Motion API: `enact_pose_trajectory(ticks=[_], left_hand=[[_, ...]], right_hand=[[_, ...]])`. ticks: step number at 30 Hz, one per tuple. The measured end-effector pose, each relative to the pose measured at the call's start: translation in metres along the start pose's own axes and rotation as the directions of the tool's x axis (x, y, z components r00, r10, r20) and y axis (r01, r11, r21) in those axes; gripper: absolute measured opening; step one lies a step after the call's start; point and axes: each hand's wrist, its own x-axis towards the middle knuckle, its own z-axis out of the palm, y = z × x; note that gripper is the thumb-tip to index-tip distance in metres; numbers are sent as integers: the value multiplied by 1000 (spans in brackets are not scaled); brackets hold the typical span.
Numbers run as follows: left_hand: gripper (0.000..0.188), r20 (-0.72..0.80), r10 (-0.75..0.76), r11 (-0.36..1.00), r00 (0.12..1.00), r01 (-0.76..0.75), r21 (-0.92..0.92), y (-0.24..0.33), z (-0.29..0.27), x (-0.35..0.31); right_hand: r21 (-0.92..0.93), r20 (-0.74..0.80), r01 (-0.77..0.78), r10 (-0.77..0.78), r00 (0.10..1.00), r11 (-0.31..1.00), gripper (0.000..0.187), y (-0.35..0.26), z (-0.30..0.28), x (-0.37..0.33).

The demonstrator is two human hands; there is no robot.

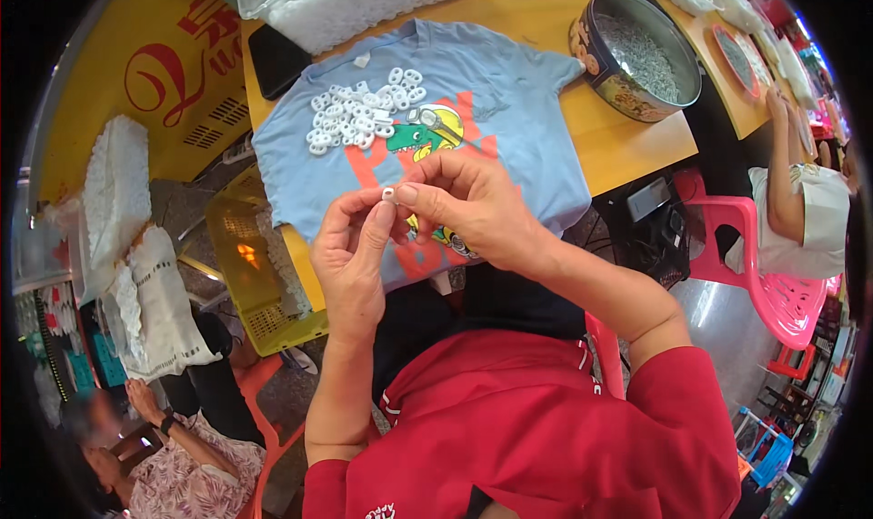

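Observation:
Between my fingertips is a small white plastic piece, its far side hidden by the fingers. My left hand pinches it with thumb and forefinger. From the other side my right hand closes on it too, thumb and bent forefinger at its edge. Just beyond my hands, a loose pile of white oval plastic pieces with two holes lies on a light blue T-shirt with a cartoon print. The shirt is spread over a yellow table.
A round tin of small metal parts stands at the far right. A clear bin of white pieces is at the back, beside a dark flat object. Yellow basket at left. Other people sit on both sides; a pink chair is right.

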Motion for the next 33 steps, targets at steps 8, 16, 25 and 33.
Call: enact_pose_trajectory(ticks=[8, 16, 25, 33], left_hand=[[13, -78, 38, 999, 996, -40, -28, -14, 17, -1], [10, -39, 52, 995, 998, -49, 87, -14, 27, 7], [9, 28, 44, 989, 999, -48, 139, -15, 19, 18], [9, 7, 14, 982, 1000, -15, 186, -18, 15, 20]], right_hand=[[-189, -153, 6, -36, 988, 982, 16, -1, -3, -10], [-536, -100, 241, -344, 934, 809, 13, 0, -20, -9], [-855, -40, 202, -450, 892, 478, 10, -48, -83, 8], [-997, 53, 73, -444, 894, 28, 10, -63, -120, 31]])
